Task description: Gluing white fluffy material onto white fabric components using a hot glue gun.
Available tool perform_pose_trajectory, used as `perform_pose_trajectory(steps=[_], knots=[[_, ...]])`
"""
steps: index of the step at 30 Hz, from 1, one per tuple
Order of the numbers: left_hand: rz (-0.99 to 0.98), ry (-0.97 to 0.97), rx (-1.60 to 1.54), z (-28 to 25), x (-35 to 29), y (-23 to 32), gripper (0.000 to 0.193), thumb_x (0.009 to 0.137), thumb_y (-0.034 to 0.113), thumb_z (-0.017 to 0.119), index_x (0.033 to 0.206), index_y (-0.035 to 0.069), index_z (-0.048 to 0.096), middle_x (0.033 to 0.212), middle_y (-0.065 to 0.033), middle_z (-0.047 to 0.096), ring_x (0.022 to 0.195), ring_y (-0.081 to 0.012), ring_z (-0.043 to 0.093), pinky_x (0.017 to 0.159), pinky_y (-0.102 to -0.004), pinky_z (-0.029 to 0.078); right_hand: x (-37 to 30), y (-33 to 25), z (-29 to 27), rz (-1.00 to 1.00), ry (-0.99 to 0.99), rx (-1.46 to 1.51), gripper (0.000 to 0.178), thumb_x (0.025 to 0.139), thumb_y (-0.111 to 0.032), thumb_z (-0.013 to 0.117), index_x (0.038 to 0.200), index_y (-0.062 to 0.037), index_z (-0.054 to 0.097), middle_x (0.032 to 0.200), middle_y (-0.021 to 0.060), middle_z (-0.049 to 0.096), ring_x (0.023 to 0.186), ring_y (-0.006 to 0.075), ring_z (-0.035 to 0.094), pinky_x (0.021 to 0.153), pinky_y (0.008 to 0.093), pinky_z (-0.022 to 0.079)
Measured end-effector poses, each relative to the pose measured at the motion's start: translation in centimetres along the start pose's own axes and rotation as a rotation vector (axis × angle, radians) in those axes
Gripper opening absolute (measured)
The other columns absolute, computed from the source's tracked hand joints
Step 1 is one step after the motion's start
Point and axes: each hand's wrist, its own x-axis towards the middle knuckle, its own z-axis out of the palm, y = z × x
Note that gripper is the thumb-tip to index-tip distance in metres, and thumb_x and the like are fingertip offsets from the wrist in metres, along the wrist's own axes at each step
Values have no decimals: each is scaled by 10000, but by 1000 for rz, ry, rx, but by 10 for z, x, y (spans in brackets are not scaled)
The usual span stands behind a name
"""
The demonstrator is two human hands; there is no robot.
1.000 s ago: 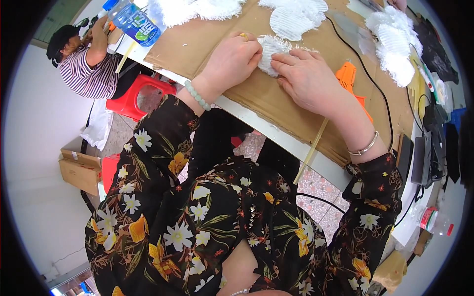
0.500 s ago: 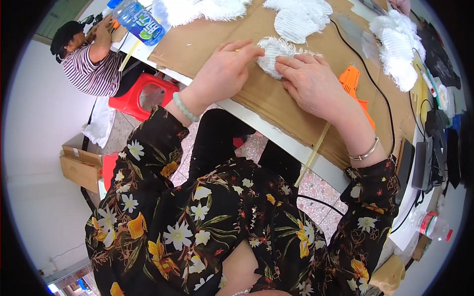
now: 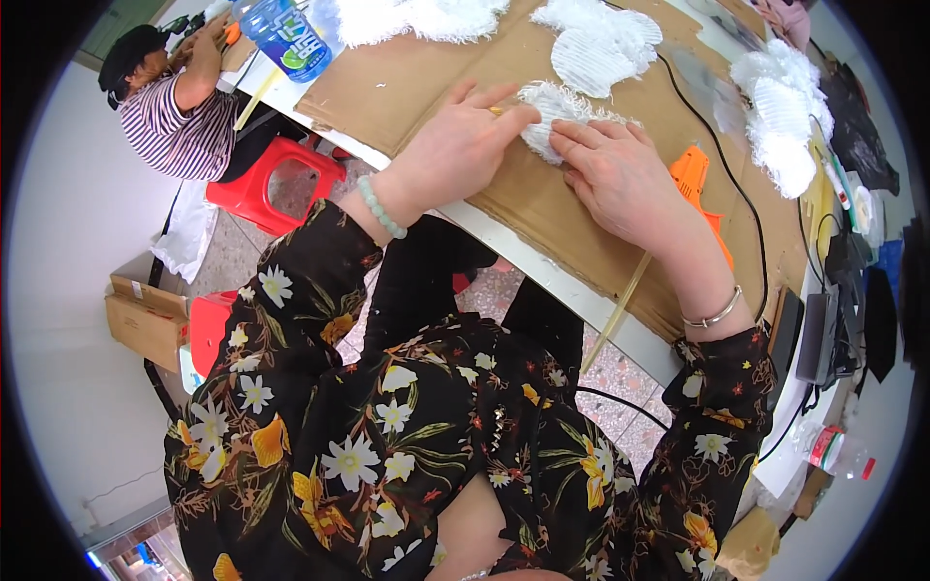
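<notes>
A small white fringed piece of ribbed, fluffy fabric [image 3: 548, 108] lies on the brown cardboard in front of me. My left hand [image 3: 463, 145] is at its left edge, fingers apart, the foremost fingertip touching the fabric; its thumb is hard to make out. Flat across the right part of the piece, my right hand [image 3: 625, 179] presses down with fingers stretched out and covers some of it. An orange glue gun [image 3: 691, 177] rests just right of that hand, with a translucent glue stick [image 3: 617, 315] jutting out past the table edge, beneath my wrist.
Larger white fringed pieces [image 3: 605, 53] lie farther back on the cardboard [image 3: 417, 97], with more at the right [image 3: 783, 111]. A black cord [image 3: 741, 189] curves past the glue gun. A blue-labelled bottle [image 3: 288, 41] stands at the left. Beyond the red stool [image 3: 254, 189] sits another person.
The view has shifted slightly, so the table's things appear a little lower and to the right. My left hand's fingers are more spread; my right hand stays on the fabric.
</notes>
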Motion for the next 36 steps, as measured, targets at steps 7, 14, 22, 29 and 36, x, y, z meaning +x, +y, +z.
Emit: perform_pose_trajectory(steps=[7,14,22,29,36], knots=[[-407,183,-563,-19,18,-23,387,777,1,459,1149,79,531,1009,-148,628,1094,-317,534,928,-426,397,0,-2,-3,6,-1,-11,302,855,-142,531,1145,-64,558,1241,36,534,1086,268,501,939,485,376],[-67,22,-133,5,16,-22,467,786,-21,430,1238,83,487,1061,-140,627,963,-279,582,841,-385,462,-2,2,4,-11,63,29,308,854,-143,534,1151,-68,557,1235,33,541,1082,270,502,923,455,387],[-423,59,-436,-11,8,-17,516,794,-51,442,1283,113,462,1044,-84,654,851,-220,600,817,-325,461,0,3,6,-8,58,36,313,848,-143,536,1150,-67,558,1241,32,537,1085,268,501,922,447,387],[-111,79,-292,-5,18,-2,486,777,-50,426,1233,102,499,967,-144,646,928,-305,603,816,-387,465,1,4,8,-12,78,3,308,840,-137,538,1138,-65,563,1229,36,544,1070,257,509,897,410,399],[33,106,-70,1,15,-11,370,807,-24,441,1146,60,564,999,-158,637,845,-310,620,756,-348,490,3,4,4,-12,41,37,330,822,-110,547,1147,-55,554,1229,67,539,1080,280,509,916,403,397]])
